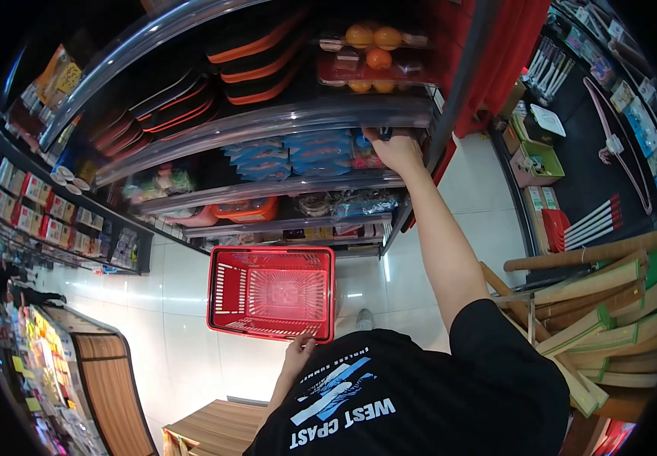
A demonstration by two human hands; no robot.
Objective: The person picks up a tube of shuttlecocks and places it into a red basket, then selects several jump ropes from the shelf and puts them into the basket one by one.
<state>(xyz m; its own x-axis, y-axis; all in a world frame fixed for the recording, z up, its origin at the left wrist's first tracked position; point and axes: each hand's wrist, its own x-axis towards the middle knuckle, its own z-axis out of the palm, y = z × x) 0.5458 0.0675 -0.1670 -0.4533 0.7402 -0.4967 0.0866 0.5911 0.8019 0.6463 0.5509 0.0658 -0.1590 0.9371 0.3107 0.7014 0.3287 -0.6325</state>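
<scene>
A rectangular red plastic shopping basket with slotted walls (279, 289) was held by the left hand (296, 356) at its near rim, with the fingers closed over the edge close to one corner. The basket was positioned below the front of the shelving, mouth facing up, and the glossy pale tiled floor (180, 292) could be seen around it.

The right hand (397, 152) was stretched out to the right end of a middle shelf, where a small blue item (362, 140) was reached by its fingertips; whether the fingers were clamped on it or merely set against it could not be told, as the hand and the shelf edge partly hid it. Just beside it, flat blue packets (317, 152) were stacked in two piles on the same shelf.

Above, black cases with orange edging (262, 64) were piled next to round orange objects in clear packaging (374, 38). On the shelf below, shiny blue wrapped goods (366, 204) were laid near an orange-rimmed item (245, 209). Well apart, to the right, a large pink hanger-shaped object (606, 144) was displayed above pale wooden slats with green labels (598, 342). A black T-shirt with white lettering (435, 387) was worn by the person
</scene>
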